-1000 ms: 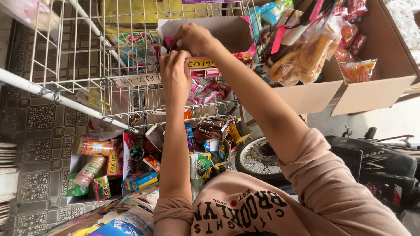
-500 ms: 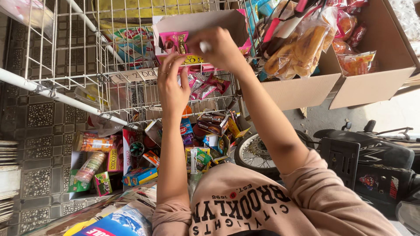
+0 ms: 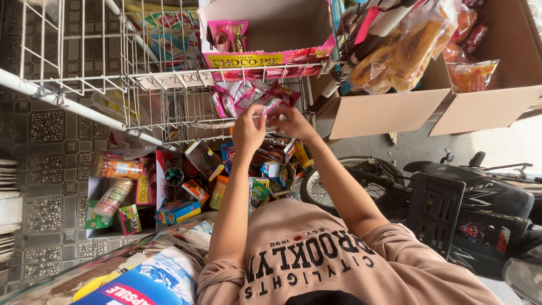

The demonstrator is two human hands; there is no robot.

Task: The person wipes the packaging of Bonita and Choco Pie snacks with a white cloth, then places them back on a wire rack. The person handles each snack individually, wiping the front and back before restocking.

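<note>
at nine o'clock of your view lies a dark patterned tile floor (image 3: 51, 135), and a white wire rack (image 3: 101, 73) slants across it, its pole running from ten o'clock down toward the centre. below the rack, at seven o'clock, a jumble of small snack boxes and tubes (image 3: 147, 192) sits on the ground, and a blue-and-white package (image 3: 141, 285) fills the bottom edge. moving right to twelve o'clock, an open cardboard display box (image 3: 271, 34) with a pink and yellow front stands on the rack's upper shelf, and just under it lie pink foil snack packets (image 3: 243, 96) on the lower shelf. your left hand (image 3: 248, 127) and your right hand (image 3: 291, 121) meet at the centre, just below those packets, fingers curled and pinching together around a small item (image 3: 278, 117); it is too hidden to tell its long axis or which way it points. at two o'clock hang clear bags of golden snacks (image 3: 395, 56) over brown carton flaps (image 3: 429, 110). at four o'clock a black motorbike (image 3: 468, 203) stands on pale concrete.
</note>
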